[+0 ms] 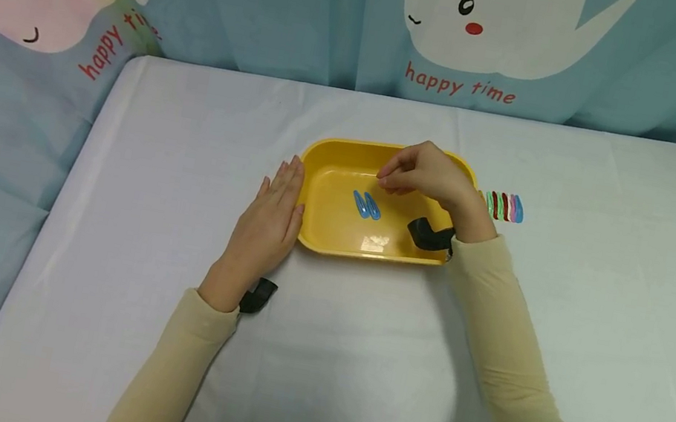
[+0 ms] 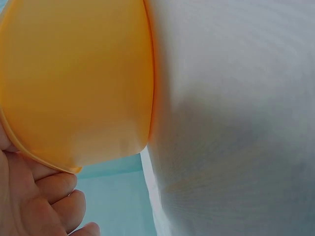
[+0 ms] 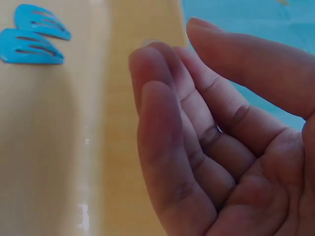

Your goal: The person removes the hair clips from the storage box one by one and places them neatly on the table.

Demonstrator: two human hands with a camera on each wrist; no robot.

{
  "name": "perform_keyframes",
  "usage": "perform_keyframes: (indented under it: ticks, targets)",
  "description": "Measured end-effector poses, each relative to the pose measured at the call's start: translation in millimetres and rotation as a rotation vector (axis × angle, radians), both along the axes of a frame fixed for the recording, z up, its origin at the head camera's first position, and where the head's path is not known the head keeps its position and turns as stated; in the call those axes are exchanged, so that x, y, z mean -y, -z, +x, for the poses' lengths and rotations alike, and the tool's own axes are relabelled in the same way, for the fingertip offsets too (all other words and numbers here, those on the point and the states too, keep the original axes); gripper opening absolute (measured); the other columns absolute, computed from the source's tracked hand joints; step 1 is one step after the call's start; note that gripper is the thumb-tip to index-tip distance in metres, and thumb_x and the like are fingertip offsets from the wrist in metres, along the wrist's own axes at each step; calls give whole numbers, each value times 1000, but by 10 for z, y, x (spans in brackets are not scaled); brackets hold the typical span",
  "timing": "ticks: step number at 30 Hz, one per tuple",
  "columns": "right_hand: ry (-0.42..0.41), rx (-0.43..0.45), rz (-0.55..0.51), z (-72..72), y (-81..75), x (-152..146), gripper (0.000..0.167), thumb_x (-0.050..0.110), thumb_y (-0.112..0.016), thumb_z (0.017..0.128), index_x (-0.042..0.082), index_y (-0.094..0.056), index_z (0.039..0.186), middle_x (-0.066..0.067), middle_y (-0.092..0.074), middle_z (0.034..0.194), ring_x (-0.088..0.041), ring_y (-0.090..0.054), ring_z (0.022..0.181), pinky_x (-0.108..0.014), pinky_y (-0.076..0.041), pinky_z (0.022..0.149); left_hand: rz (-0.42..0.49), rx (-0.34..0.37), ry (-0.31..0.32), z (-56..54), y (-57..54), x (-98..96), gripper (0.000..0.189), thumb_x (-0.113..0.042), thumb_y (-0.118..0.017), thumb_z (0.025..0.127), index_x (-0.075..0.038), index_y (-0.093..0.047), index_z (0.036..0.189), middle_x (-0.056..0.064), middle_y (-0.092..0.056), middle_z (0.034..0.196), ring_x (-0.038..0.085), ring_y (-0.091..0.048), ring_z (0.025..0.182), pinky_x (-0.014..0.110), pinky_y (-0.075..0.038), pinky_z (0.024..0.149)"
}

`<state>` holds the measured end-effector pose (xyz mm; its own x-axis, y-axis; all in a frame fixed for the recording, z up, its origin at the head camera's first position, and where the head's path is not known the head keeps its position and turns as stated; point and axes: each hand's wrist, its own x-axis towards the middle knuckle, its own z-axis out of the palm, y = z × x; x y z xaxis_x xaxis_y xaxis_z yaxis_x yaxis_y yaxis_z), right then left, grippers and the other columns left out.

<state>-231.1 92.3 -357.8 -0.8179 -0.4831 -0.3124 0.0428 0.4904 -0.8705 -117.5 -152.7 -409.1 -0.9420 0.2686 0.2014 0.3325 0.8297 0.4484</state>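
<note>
A yellow tray (image 1: 324, 227) stands on the white-covered table. Two blue snap hair clips (image 1: 367, 205) lie side by side on its bottom; the right wrist view shows both blue clips (image 3: 37, 37) at upper left. Along the tray's left rim rests my left hand (image 1: 269, 218), fingers straight. Its fingertips (image 2: 59, 187) touch the rim in the left wrist view. Above the far part of the tray hovers my right hand (image 1: 426, 175), fingers loosely bent. Thumb and fingers stand apart in the right wrist view, nothing between them.
Just right of the tray, a row of several colourful hair clips (image 1: 505, 206) lies on the table, partly behind the right wrist. Black wrist straps (image 1: 258, 296) show at both wrists. A blue curtain (image 1: 266, 2) with whale prints hangs around the table's sides.
</note>
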Motion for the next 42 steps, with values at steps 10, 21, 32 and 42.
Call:
perform_keyframes:
  ticks: [10,21,32,42]
  targets:
    - [-53,26,75,-21,117,72,9,3,-66,84,-6,-69,86,-7,-67,75,-15,-58,66,-27,-52,64,-10,24,0,-2,-12,-3,54,-18,-37,102,4,-19,148,14,-16,155,26,-16,142,45,-13,114]
    - [-63,53,122,-28,212,108,7,-3,-66,83,-8,-70,85,-8,-66,71,-15,-59,63,-23,-50,60,-18,37,-4,2,-23,-5,54,-16,-38,101,5,-20,147,14,-17,155,26,-15,142,45,-14,114]
    - [-84,29,224,-46,261,139,6,1,-72,80,-4,-70,80,-4,-64,67,-14,-57,60,-22,-49,58,-9,31,-1,-5,-19,-12,54,-16,-38,101,4,-20,148,14,-17,155,24,-14,143,46,-13,114]
    - [-199,-128,410,-73,265,192,21,21,-80,75,8,-67,66,1,-58,60,-11,-46,56,-22,-35,54,-3,24,0,-6,-9,-9,54,-14,-40,101,4,-20,148,15,-17,154,26,-16,142,46,-14,114]
